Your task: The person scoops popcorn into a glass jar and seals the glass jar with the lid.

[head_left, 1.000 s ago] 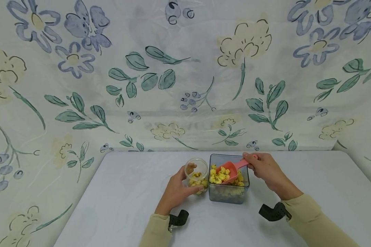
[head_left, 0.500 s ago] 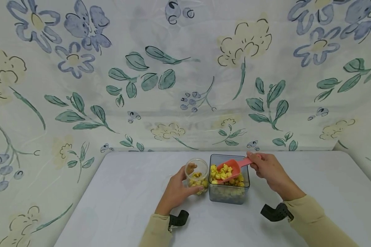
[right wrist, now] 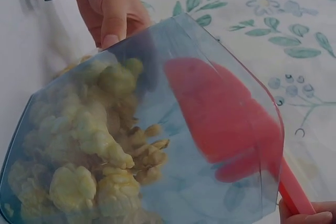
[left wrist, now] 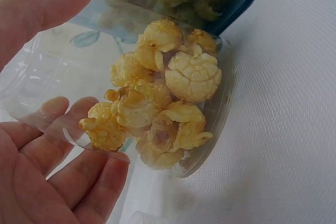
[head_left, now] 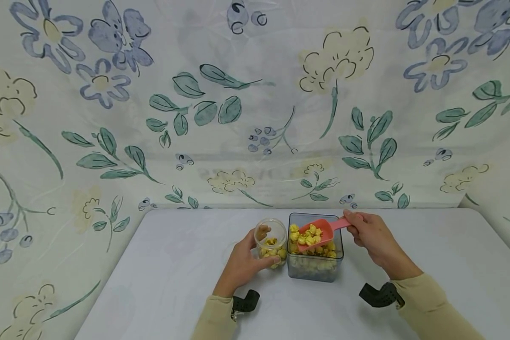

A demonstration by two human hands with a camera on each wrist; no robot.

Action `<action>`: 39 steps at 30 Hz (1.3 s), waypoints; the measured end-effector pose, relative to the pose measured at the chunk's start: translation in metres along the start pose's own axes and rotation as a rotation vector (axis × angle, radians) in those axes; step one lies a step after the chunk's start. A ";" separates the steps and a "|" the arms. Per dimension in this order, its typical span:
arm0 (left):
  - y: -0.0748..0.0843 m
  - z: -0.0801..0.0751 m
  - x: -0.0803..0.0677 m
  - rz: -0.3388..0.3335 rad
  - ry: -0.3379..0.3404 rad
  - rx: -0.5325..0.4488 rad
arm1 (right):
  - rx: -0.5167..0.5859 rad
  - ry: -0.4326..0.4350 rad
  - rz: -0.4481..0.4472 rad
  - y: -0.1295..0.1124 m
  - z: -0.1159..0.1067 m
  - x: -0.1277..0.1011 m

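Observation:
My left hand (head_left: pixel 245 257) curls round a clear round jar (head_left: pixel 267 225) that holds some yellow popcorn (left wrist: pixel 157 98). In the left wrist view the thumb is on one side of the jar and the fingers on the other. By its handle, my right hand (head_left: pixel 374 238) grips a pink scoop (head_left: pixel 329 227) loaded with popcorn. The scoop's bowl is over a translucent blue-grey square container (head_left: pixel 310 274), above more popcorn. Through the container's wall, the right wrist view shows the scoop (right wrist: pixel 210 108) above the popcorn heap (right wrist: pixel 79 150).
Jar and container stand side by side on a white table (head_left: pixel 174 264). Behind the table's far edge hangs a floral cloth (head_left: pixel 280 118). Black wrist-worn mounts (head_left: pixel 246 301) stick out from both wrists.
My right hand has shifted slightly right, drawing the scoop up and away from the popcorn in the container, with kernels in its bowl. The left hand and jar have stayed put.

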State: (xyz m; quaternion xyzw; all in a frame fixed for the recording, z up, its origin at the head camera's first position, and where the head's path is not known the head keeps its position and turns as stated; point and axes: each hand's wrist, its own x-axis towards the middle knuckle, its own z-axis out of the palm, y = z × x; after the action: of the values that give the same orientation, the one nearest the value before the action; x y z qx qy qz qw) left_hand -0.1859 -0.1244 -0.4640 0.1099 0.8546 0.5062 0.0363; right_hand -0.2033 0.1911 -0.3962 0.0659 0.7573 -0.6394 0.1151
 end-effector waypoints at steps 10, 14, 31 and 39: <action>0.000 0.000 0.000 0.004 0.009 0.002 | -0.012 0.037 -0.009 -0.002 -0.003 0.000; 0.000 0.000 0.000 0.006 0.010 0.000 | -0.022 0.045 -0.020 -0.003 -0.004 -0.001; 0.001 0.000 0.002 0.001 0.013 0.011 | -0.001 0.068 -0.070 -0.009 -0.003 -0.002; -0.001 0.001 0.002 -0.005 0.017 0.007 | 0.006 0.092 -0.063 -0.016 0.002 -0.004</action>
State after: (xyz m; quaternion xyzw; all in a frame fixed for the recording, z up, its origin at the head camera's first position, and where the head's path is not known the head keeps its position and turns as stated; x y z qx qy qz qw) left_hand -0.1882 -0.1234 -0.4654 0.1036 0.8568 0.5042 0.0301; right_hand -0.2033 0.1861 -0.3800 0.0719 0.7616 -0.6413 0.0597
